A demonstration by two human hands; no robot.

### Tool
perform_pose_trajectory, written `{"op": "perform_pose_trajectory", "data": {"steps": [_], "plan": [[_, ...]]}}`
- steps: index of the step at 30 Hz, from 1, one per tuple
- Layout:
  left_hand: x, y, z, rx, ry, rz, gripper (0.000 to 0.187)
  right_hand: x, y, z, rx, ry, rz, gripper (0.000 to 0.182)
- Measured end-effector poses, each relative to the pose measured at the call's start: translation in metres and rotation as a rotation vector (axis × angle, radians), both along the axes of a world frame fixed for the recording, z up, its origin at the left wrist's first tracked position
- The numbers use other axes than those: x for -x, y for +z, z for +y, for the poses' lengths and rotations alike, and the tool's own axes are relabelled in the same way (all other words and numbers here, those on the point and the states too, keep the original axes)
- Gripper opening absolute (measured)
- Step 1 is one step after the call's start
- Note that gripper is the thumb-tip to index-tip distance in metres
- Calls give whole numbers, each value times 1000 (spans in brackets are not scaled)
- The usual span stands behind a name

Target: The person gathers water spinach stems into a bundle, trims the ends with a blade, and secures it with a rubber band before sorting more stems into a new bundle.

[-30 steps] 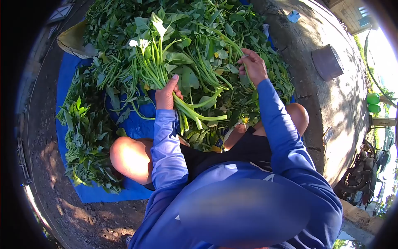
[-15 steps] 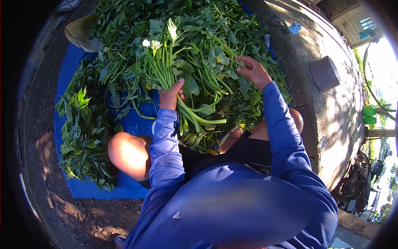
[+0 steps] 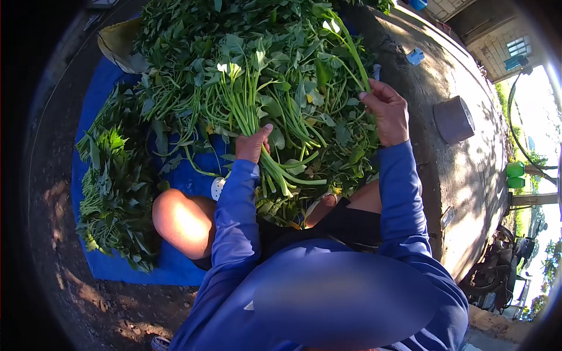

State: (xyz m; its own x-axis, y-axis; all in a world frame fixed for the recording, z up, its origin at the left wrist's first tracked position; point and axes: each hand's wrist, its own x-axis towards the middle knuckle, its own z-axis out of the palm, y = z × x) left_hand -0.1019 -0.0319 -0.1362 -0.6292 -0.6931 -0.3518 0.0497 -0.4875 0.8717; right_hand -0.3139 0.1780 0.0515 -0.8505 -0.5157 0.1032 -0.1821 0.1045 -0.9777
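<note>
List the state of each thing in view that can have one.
Left hand: closed around stem bunch
Stem bunch: gathered, thick ends toward the person
Right hand: fingers pinching leafy stalk
Leafy stalk: held; whether detached, unclear
Greens heap: loose
Blue tarp: spread out, partly covered

We see a smooth blue plastic-looking sheet (image 3: 175, 270) at lower left. At right, the concrete ledge (image 3: 465, 169) looks rough and matt, the bucket-like container (image 3: 454, 120) dull.
</note>
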Motion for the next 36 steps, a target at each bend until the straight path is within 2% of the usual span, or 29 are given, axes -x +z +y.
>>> {"op": "perform_pose_trajectory", "data": {"steps": [3,6,7,10,12,13,14,15,17,18,19,21,22,24,26,27,28,29,30,31,32,33,36], "plan": [[5,-4,2,-16,5,31,37,8,1,-22,2,30,198,38],[9,-3,8,-52,10,56,39,4,-6,-39,-202,12,460,39],[7,-4,8,-64,-29,41,45,-2,-19,-45,-156,41,402,40],[8,-22,9,-213,-114,110,41,-46,-68,-54,-272,114,282,40],[6,-36,14,-472,-165,214,45,-82,-121,-47,-341,320,-61,39],[3,-41,13,-587,-194,277,48,-103,-127,-44,-429,360,-78,40],[-2,-45,12,-578,-198,243,50,-116,-129,-41,-510,392,-89,41],[-5,-48,11,-567,-206,210,52,-113,-170,-34,-424,432,-175,41],[-3,-68,10,-547,-228,187,53,-112,-204,-29,-420,441,-191,40],[-2,-64,14,-443,-107,119,54,-112,-211,-26,-417,440,-200,39],[1,-54,20,-338,11,50,55,-116,-196,-27,-432,475,-199,40],[4,-53,37,-195,229,-55,55,-123,-191,-29,-503,476,-29,40],[5,-59,37,-86,93,-212,52,-127,-183,-31,-538,476,63,40],[4,-68,30,144,-174,-506,47,-135,-171,-35,-636,574,56,42],[5,-88,22,-30,-122,-387,41,-145,-169,-38,-723,656,119,45],[3,-97,19,-112,-67,-299,40,-156,-176,-31,-738,654,226,67],[1,-89,19,-193,-15,-209,40,-166,-186,-23,-626,682,183,75],[1,-82,21,-409,14,-53,39,-175,-195,-16,-513,706,143,85],[1,-73,21,-473,26,7,39,-179,-200,-13,-399,728,105,95],[1,-66,21,-538,37,66,39,-182,-189,-15,-415,769,109,109],[0,-60,22,-607,48,120,39,-187,-177,-15,-437,720,52,107],[-1,-51,21,-580,77,100,41,-186,-185,-12,-421,739,101,105],[-12,-19,11,-256,111,-62,42,-164,-179,-27,-310,775,326,99]]}}
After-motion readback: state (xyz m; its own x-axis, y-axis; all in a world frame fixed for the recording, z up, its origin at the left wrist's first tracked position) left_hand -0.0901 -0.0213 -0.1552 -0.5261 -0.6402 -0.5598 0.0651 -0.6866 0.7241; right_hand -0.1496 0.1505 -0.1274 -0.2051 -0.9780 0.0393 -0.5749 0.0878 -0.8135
